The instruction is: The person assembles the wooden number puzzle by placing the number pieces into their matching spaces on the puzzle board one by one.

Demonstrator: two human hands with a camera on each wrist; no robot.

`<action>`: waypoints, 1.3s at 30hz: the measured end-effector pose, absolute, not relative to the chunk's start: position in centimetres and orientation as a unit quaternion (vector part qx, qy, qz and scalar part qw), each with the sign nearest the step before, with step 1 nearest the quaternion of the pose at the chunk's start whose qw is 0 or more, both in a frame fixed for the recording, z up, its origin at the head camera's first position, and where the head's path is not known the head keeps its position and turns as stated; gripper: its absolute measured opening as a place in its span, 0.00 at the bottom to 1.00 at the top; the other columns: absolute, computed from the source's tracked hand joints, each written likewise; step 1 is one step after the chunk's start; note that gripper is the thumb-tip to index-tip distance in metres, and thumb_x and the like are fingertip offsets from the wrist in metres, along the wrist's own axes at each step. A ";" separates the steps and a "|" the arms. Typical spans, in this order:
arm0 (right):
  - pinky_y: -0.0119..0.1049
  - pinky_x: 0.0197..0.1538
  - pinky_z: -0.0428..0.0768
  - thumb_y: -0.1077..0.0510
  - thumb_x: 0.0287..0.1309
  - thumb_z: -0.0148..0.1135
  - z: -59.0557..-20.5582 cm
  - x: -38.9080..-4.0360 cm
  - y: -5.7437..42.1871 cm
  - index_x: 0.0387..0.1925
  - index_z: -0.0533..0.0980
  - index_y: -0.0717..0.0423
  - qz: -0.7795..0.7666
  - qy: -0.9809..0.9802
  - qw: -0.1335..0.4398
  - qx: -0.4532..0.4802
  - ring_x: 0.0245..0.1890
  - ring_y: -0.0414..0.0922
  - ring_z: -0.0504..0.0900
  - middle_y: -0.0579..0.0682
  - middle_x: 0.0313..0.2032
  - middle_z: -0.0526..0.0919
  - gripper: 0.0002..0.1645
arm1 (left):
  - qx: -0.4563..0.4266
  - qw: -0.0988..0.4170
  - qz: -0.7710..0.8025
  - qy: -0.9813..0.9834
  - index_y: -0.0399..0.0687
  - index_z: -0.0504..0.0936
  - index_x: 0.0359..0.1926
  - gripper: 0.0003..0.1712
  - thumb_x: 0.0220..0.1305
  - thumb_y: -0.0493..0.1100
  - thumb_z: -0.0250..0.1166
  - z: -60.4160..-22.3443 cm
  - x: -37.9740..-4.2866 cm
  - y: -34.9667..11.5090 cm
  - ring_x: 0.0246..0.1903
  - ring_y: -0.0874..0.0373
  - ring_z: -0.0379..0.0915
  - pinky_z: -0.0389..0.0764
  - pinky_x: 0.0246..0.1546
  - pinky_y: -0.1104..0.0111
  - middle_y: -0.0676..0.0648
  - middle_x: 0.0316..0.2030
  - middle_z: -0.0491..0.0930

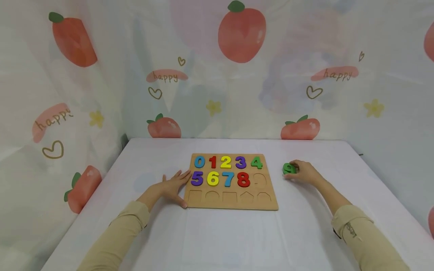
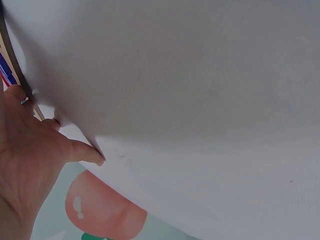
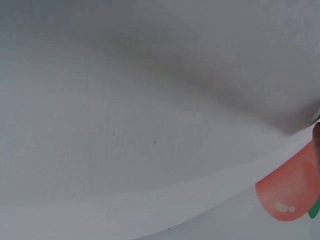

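A wooden number puzzle board [image 1: 234,204] lies on the white table with coloured digits 0 to 8 set in its two upper rows. My left hand [image 1: 174,188] has its fingers spread along the board's left edge, fingertips and thumb right at the rim. In the left wrist view that hand [image 2: 32,155] shows the same spread fingers. To the right of the board, my right hand [image 1: 304,172] pinches a green number 9 piece [image 1: 289,168] between thumb and fingers. Only a sliver of a right finger [image 3: 316,145] enters the right wrist view.
An outlined recess [image 1: 260,181] sits bare right of the red 8 [image 1: 243,179]. Along the board's lower row run several bare shape recesses. A white table [image 1: 234,241] surrounds the board, and a fruit-patterned cloth [image 1: 203,45] hangs behind and at the sides.
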State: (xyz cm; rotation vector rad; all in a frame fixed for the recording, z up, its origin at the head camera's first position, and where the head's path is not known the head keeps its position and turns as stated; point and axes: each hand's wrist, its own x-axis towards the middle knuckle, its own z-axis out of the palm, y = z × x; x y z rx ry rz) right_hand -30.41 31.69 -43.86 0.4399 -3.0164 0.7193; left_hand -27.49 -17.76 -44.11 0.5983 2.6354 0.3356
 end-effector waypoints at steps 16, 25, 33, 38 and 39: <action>0.53 0.52 0.77 0.53 0.48 0.72 -44.0 -29.2 28.2 0.54 0.70 0.76 0.262 -0.939 0.043 0.217 0.50 0.64 0.77 0.71 0.51 0.77 0.39 | 0.207 0.218 0.109 0.948 0.52 0.39 0.75 0.70 0.40 0.64 0.74 -43.7 -27.5 -17.5 0.73 0.41 0.25 0.32 0.58 0.27 0.49 0.75 0.32; 0.53 0.52 0.77 0.53 0.46 0.73 -43.9 -28.6 26.5 0.52 0.71 0.74 0.266 -0.933 0.034 0.239 0.50 0.63 0.78 0.69 0.50 0.78 0.38 | 0.213 0.215 0.124 0.945 0.52 0.39 0.75 0.71 0.39 0.62 0.75 -43.8 -27.4 -17.8 0.73 0.41 0.24 0.28 0.58 0.28 0.49 0.75 0.32; 0.52 0.51 0.78 0.50 0.44 0.74 -44.3 -28.6 25.6 0.52 0.72 0.72 0.252 -0.937 0.021 0.241 0.47 0.59 0.79 0.66 0.48 0.80 0.39 | 0.213 0.215 0.126 0.945 0.51 0.39 0.75 0.71 0.39 0.63 0.75 -44.2 -27.2 -18.1 0.73 0.40 0.25 0.29 0.57 0.27 0.48 0.75 0.32; 0.53 0.53 0.76 0.49 0.44 0.74 -44.2 -28.5 25.0 0.52 0.72 0.72 0.254 -0.935 0.009 0.247 0.50 0.60 0.78 0.66 0.49 0.79 0.40 | 0.218 0.211 0.127 0.944 0.53 0.40 0.75 0.70 0.39 0.64 0.75 -44.0 -27.4 -17.9 0.73 0.41 0.24 0.29 0.57 0.27 0.49 0.75 0.32; 0.53 0.53 0.76 0.49 0.44 0.74 -44.2 -28.5 24.9 0.52 0.72 0.72 0.251 -0.935 0.008 0.249 0.50 0.60 0.78 0.66 0.49 0.79 0.40 | 0.219 0.209 0.126 0.945 0.53 0.40 0.75 0.70 0.39 0.64 0.75 -44.0 -27.4 -17.9 0.73 0.41 0.24 0.29 0.57 0.27 0.49 0.75 0.32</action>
